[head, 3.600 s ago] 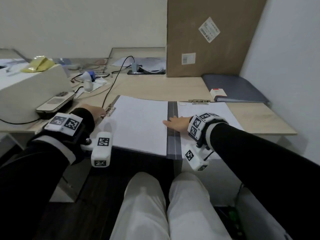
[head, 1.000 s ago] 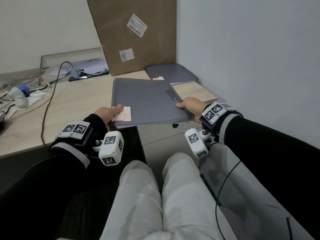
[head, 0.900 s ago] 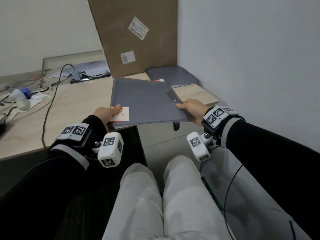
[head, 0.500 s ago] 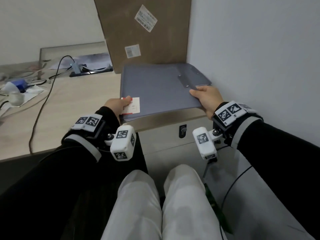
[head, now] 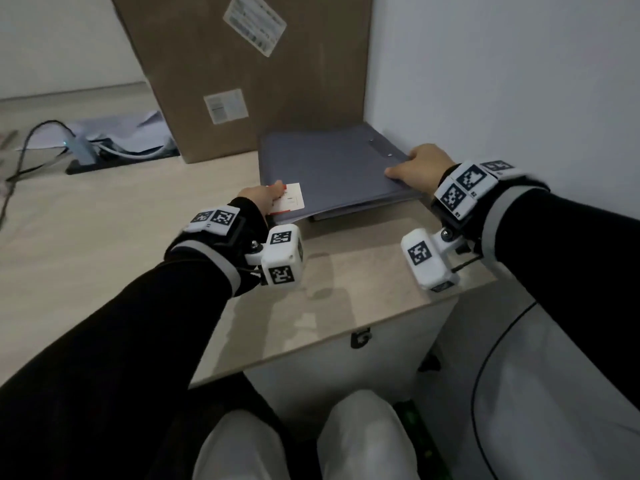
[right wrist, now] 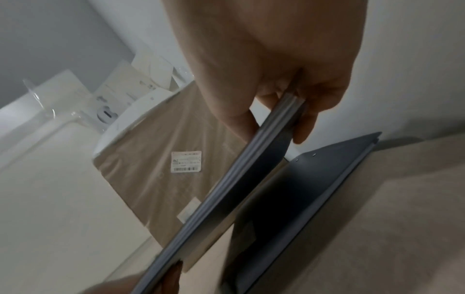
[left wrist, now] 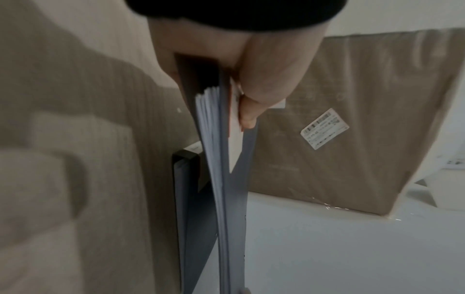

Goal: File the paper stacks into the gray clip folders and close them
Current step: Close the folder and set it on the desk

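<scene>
A closed gray clip folder (head: 332, 171) with paper inside hangs flat in the desk's back right corner, just over a second gray folder (right wrist: 314, 189) that lies there. My left hand (head: 268, 197) pinches its near left corner, thumb on the white and red label (head: 291, 200). My right hand (head: 415, 164) grips its right edge, thumb on top and fingers beneath. In the left wrist view the sheet edges (left wrist: 214, 159) show between the covers, with the lower folder (left wrist: 182, 199) a small gap below. In the right wrist view the held folder (right wrist: 251, 169) is tilted above the lower one.
A tall cardboard box (head: 249, 74) leans against the back wall right behind the folders. The white wall (head: 502, 81) closes the right side. A cable and a dark tray with papers (head: 104, 150) lie at the back left. The desk (head: 104, 244) stretches bare to the left.
The folder, earlier open with paper showing, is now closed. Both hands have carried it right and back, over the second folder, and lowered it close to that one.
</scene>
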The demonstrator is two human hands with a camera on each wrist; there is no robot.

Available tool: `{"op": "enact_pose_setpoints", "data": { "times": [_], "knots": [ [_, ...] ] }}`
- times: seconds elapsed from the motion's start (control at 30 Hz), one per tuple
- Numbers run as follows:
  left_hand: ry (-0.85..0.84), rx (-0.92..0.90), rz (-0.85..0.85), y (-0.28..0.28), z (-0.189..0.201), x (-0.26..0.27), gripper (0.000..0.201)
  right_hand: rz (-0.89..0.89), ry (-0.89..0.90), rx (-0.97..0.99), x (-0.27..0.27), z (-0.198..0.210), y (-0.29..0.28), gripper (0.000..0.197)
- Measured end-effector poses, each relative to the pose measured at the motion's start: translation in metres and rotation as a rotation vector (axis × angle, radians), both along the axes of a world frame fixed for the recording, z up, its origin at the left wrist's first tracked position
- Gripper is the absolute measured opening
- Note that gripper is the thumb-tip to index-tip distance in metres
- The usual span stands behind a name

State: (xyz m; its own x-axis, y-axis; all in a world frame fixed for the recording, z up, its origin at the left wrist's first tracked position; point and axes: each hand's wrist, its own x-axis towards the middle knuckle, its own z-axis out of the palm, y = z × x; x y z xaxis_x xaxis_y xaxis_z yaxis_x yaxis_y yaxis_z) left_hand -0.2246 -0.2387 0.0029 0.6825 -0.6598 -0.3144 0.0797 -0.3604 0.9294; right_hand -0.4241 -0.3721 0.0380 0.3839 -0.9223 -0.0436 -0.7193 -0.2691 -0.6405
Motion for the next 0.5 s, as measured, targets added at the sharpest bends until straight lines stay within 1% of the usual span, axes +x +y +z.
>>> {"op": "enact_pose_setpoints", "data": {
  "times": [0.1, 0.17, 0.23, 0.27, 0.3, 0.37, 0.4, 0.47, 0.5],
  "knots": [
    [-0.016, 0.032, -0.018, -0.033, -0.01, 0.009, 0.03, 0.036, 0.15, -0.028, 0.013, -0.01, -0.022, 0.047],
    [-0.014, 0.055, 0.014, -0.049, -0.021, 0.016, 0.035, 0.082, 0.239, -0.02, 0.023, -0.022, -0.03, 0.058],
    [-0.056, 0.095, -0.005, -0.062, -0.027, 0.017, 0.027, 0.168, 0.31, 0.002, 0.036, -0.034, -0.035, 0.069],
    [-0.096, 0.131, -0.044, -0.063, -0.021, 0.013, 0.024, 0.216, 0.344, -0.006, 0.041, -0.032, -0.033, 0.073],
    [-0.133, 0.152, -0.085, -0.068, -0.021, 0.015, 0.025, 0.256, 0.369, -0.013, 0.046, -0.034, -0.031, 0.075],
    [-0.197, 0.158, -0.121, -0.078, -0.019, 0.021, 0.039, 0.304, 0.409, -0.028, 0.056, -0.033, -0.033, 0.078],
    [-0.195, 0.175, -0.122, -0.08, -0.017, 0.023, 0.039, 0.317, 0.432, -0.026, 0.059, -0.033, -0.034, 0.08],
    [-0.15, 0.201, -0.083, -0.077, -0.015, 0.026, 0.023, 0.34, 0.469, -0.017, 0.062, -0.033, -0.035, 0.085],
    [-0.109, 0.214, -0.061, -0.077, -0.017, 0.03, 0.019, 0.347, 0.488, -0.009, 0.062, -0.033, -0.036, 0.086]
  ]
}}
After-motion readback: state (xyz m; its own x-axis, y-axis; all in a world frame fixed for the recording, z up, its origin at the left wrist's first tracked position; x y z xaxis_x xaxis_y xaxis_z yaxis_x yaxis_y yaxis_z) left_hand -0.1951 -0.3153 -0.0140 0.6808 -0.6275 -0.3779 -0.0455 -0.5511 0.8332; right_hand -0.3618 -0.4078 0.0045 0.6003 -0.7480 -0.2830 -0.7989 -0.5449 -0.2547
